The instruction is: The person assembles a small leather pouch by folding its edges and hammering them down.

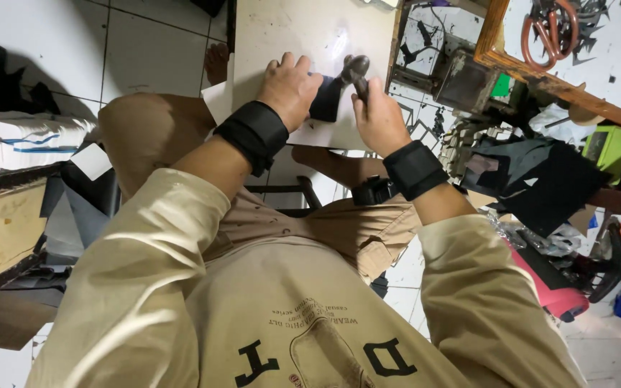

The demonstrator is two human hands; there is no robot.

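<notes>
While left hand (292, 85) pins leather (325, 100), right hand (375, 115) grips hammer (356, 70).

The counter (289, 29) top is smooth, pale and glossy, catching glare. The hammer (356, 70) head looks dull dark metal. The dark piece (325, 100) is matt, leather-like. The wrist bands (253, 133) are black matt cloth.

A person in a beige shirt (267, 287) printed with black letters wears 2 black wrist bands (253, 135), the right hand (379, 118) gripping a dark grey metal tool (356, 72) and the left hand (292, 86) pressing a dark navy piece (325, 100) on a cream board (289, 32). White floor tiles (109, 50) with dark grout lie at far left. At right sit orange-handled scissors (551, 32), a lime-green box (609, 147) and a pink-red object (548, 287).
</notes>
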